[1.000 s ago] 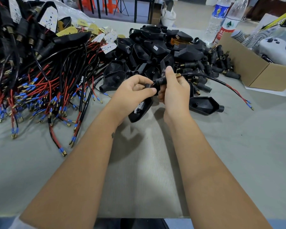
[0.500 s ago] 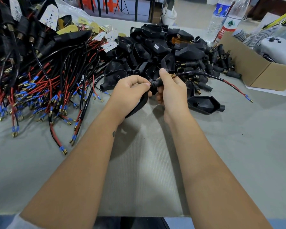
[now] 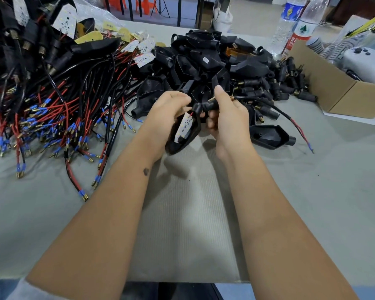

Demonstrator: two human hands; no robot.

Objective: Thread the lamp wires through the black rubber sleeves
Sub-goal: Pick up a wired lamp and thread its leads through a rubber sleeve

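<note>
Left hand [image 3: 168,113] gripping lamp housing [image 3: 183,135], right hand [image 3: 227,118] pinching rubber sleeve [image 3: 209,105] at frame centre, wire [image 3: 275,110] already trailing out right (threaded, seemingly). Unsleeved wires [image 3: 52,118] piling upper left, awaiting.

sleeve [image 3: 208,106] — black | wires [image 3: 59,118] red/black (blue tips) | table [image 3: 312,191] grey

Almost no text could be read. The left water bottle [image 3: 289,20] had a blue label w/ a yellow bulb logo; its letters were too small to read. The right water bottle [image 3: 303,29] had a white and red label w/ a green tree logo and white Chinese characters on the red part, not legible. A small white sticker [image 3: 205,60] sat on one black housing, print unreadable.
</note>
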